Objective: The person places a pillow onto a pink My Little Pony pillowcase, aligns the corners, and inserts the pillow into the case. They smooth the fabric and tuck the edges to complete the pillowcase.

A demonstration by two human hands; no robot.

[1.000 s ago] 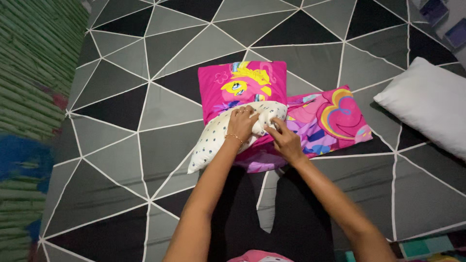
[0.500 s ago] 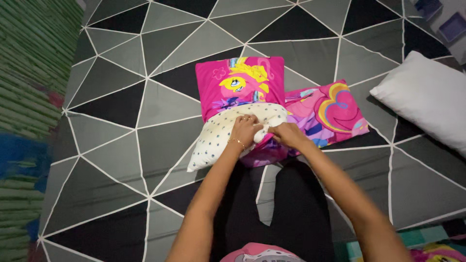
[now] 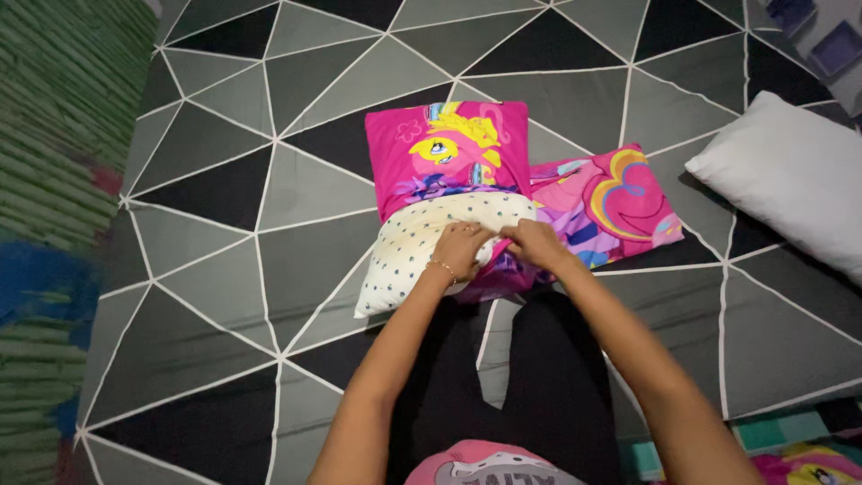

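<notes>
Pillow: white cushion with small dark dots [image 3: 409,247] lies on the grey-and-black triangle-patterned bed sheet [image 3: 224,224], half inside the bright pink cartoon-print pillowcase [image 3: 444,153].
Left hand [image 3: 460,250]: fingers bunched on the cushion's edge.
Right hand [image 3: 534,242]: fingers seemingly pinching the case's hem; partly hidden.
Risk: hem slipping, stuffing bunching, one corner left unfilled.
Nearby: plain white pillow [image 3: 790,180], well apart.

Matt cloth: dotted pillow [image 3: 409,247], pink pillowcase [image 3: 449,148] (slightly glossy), patterned bedsheet [image 3: 269,269].
</notes>
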